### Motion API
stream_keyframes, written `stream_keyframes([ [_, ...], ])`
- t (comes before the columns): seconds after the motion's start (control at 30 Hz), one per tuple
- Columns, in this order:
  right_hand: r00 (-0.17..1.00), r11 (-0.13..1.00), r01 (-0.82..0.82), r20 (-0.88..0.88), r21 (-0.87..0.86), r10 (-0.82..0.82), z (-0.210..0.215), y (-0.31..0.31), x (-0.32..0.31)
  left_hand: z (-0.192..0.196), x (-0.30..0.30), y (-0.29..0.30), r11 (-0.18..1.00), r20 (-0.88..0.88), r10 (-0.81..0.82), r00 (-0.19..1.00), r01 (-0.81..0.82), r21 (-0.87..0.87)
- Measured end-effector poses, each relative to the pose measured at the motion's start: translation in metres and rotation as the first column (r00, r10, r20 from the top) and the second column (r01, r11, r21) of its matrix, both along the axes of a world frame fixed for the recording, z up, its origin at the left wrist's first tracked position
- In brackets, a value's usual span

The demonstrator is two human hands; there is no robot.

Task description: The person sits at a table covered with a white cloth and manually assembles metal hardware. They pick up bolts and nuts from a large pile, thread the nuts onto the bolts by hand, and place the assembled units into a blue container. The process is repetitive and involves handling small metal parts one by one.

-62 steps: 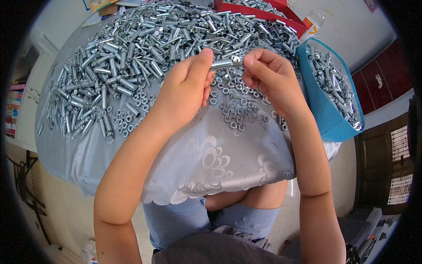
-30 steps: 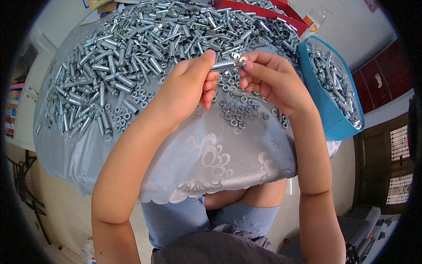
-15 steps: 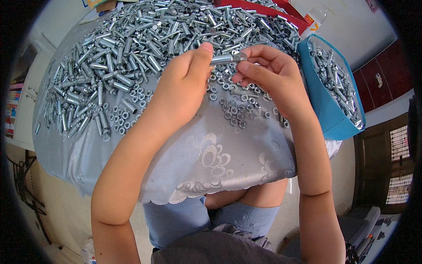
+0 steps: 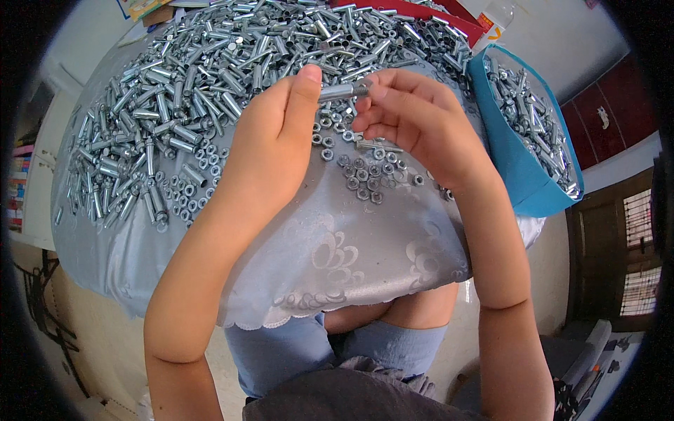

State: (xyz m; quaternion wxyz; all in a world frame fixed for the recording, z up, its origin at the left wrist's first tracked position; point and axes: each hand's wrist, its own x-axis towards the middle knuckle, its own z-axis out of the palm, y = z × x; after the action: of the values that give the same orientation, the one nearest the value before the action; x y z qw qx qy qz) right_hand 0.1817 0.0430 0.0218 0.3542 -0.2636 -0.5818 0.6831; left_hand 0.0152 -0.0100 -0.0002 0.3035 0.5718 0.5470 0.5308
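Observation:
A silvery sleeve anchor bolt [image 4: 338,92] is held nearly level above the table. My left hand [image 4: 272,140] is closed around its sleeve end, thumb on top. At the threaded end, the thumb and forefinger of my right hand [image 4: 430,130] pinch the tip, while its other fingers curl loosely below. Whether a small nut or washer sits between those fingertips is hidden. Loose hex nuts [image 4: 369,177] lie on the cloth under the right hand, and another cluster of nuts [image 4: 188,191] lies left of my left forearm.
A large heap of metal sleeves and bolts [image 4: 203,84] covers the far part of the cloth-covered table [image 4: 379,259]. On the right stands a blue bag [image 4: 537,179] filled with bolts. Behind the heap are a red box [image 4: 460,21] and a plastic bottle [image 4: 497,19].
Both hands have shifted slightly left in view, as has the table scene. The bolt's threaded end shows more plainly, where a rounded piece capped it before.

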Motion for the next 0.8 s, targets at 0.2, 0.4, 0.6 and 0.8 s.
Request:
stream_keyframes([
  [0.2,0.985,0.984,-0.091,-0.157,-0.154,0.067,-0.007,0.008,0.001,0.003,0.001,-0.001,0.999,-0.005,0.000,1.000,0.000,0.034],
  [0.4,0.990,0.995,-0.039,-0.138,-0.093,0.026,-0.010,0.007,0.000,0.003,0.000,-0.002,1.000,-0.022,0.019,1.000,-0.019,-0.001],
  [0.6,0.992,0.999,-0.014,-0.123,-0.044,0.009,-0.008,0.007,0.000,0.005,0.000,-0.003,1.000,-0.013,0.023,1.000,-0.023,-0.014],
  [0.8,0.998,0.993,0.062,-0.034,0.104,-0.059,-0.004,0.003,-0.001,0.002,-0.001,0.000,1.000,0.005,0.015,1.000,-0.016,0.027],
])
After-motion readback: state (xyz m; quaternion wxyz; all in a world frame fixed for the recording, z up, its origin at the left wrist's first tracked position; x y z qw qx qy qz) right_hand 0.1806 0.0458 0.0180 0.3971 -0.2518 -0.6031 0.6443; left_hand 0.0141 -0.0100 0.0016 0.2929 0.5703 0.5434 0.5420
